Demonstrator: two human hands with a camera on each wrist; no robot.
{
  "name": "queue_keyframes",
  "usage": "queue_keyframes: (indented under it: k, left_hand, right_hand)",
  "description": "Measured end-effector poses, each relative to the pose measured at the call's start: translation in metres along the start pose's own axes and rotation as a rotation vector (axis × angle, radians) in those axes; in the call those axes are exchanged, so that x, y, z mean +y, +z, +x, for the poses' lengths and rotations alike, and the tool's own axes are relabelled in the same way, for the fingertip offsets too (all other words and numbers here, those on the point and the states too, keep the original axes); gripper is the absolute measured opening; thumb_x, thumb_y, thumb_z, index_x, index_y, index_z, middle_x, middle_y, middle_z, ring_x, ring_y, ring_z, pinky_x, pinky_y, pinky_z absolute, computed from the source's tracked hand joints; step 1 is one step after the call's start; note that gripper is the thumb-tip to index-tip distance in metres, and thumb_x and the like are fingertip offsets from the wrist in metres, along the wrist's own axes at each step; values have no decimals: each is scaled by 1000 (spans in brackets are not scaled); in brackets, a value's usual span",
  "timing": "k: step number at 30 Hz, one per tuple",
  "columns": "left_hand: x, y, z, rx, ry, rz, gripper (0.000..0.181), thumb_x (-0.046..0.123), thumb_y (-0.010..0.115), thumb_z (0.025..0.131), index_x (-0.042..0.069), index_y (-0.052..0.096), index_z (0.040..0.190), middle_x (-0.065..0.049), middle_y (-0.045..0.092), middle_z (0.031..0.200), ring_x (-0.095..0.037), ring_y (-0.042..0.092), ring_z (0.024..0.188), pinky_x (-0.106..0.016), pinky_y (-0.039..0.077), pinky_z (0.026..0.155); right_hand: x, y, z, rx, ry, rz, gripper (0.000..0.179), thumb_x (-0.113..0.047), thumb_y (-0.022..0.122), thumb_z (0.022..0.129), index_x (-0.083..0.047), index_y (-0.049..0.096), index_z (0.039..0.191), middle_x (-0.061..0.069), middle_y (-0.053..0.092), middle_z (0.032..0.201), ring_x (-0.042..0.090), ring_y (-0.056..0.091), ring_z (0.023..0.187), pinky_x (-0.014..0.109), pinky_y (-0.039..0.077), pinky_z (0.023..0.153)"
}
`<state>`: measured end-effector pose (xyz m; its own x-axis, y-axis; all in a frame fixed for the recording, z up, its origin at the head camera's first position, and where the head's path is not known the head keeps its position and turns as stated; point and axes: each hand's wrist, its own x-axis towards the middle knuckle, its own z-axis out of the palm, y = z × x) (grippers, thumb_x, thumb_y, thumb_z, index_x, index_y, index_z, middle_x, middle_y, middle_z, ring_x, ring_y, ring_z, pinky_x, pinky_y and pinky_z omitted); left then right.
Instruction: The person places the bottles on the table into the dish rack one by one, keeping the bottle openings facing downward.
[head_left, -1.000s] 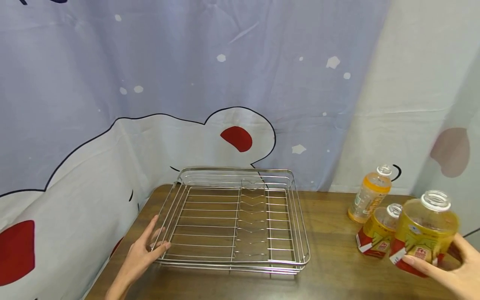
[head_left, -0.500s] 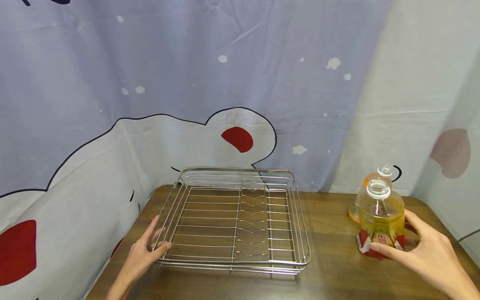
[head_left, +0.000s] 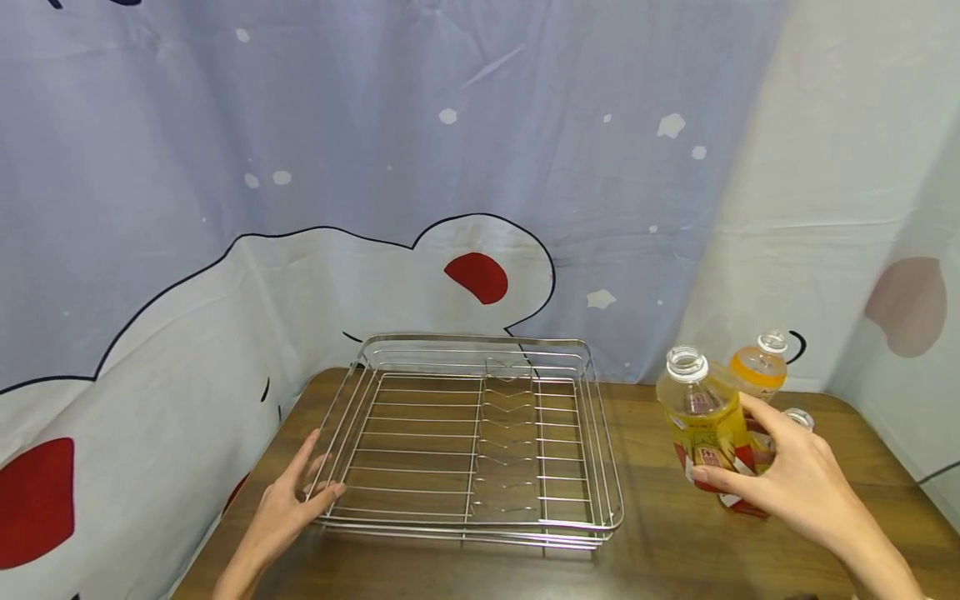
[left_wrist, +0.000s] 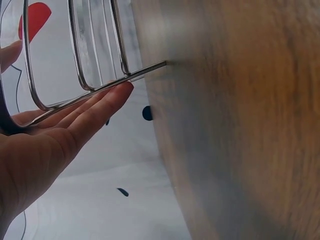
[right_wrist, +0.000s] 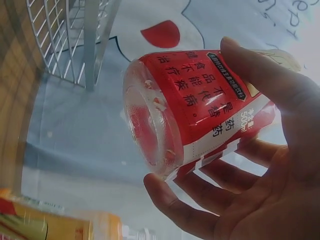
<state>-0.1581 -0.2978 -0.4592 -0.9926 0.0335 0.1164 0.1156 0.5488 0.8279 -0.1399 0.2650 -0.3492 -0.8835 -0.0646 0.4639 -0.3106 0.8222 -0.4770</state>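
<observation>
With our right hand (head_left: pixel 798 479) we are gripping a red-and-yellow bottle (head_left: pixel 697 417), thumb on one side, fingers on the other. The bottle is sitting on the palm's rack-facing side, right of the wire rack (head_left: pixel 480 525) and off the table (head_left: pixel 660 554), its long axis nearly upright, neck leaning slightly rackward. Our left hand (head_left: pixel 283 504) is touching the rack's front left corner, well apart from the bottle, fingers straight. Farther right of the rack, an orange bottle (head_left: pixel 757 367) and a second bottle (head_left: pixel 800 417) are standing, partly hidden.
</observation>
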Motion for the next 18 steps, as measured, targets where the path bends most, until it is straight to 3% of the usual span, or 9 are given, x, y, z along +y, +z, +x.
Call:
queue_keyframes:
  k: [5,11,15,18]
  left_hand:
    - [0,0,0,0,2,8,89,25,69,94,20,10,160,-33,41,144,-40,65,108,-59,51,88]
    - [2,0,0,-4,-21,18,89,30,69,94,24,9,160,-32,40,146,-39,64,109,-62,47,92]
    - [2,-2,0,-23,-48,30,90,36,67,94,28,7,160,-30,36,149,-42,62,113,-64,45,94]
    - [3,-4,1,-28,-34,78,89,38,66,95,24,8,160,-32,38,148,-48,58,115,-64,47,91]
  right_hand:
    - [-7,9,11,0,-71,-16,86,-39,96,57,-12,60,130,7,69,105,11,54,78,27,43,59]
    - [-17,21,19,-2,-156,-25,86,-40,96,58,-12,59,131,3,68,103,12,55,78,30,45,61]
    - [-23,27,25,-7,-206,-17,85,-36,96,59,-11,58,132,5,67,106,12,56,79,27,49,59]
    - [-28,30,29,-21,-235,-17,85,-30,96,60,-10,57,132,8,66,109,15,58,81,27,52,60]
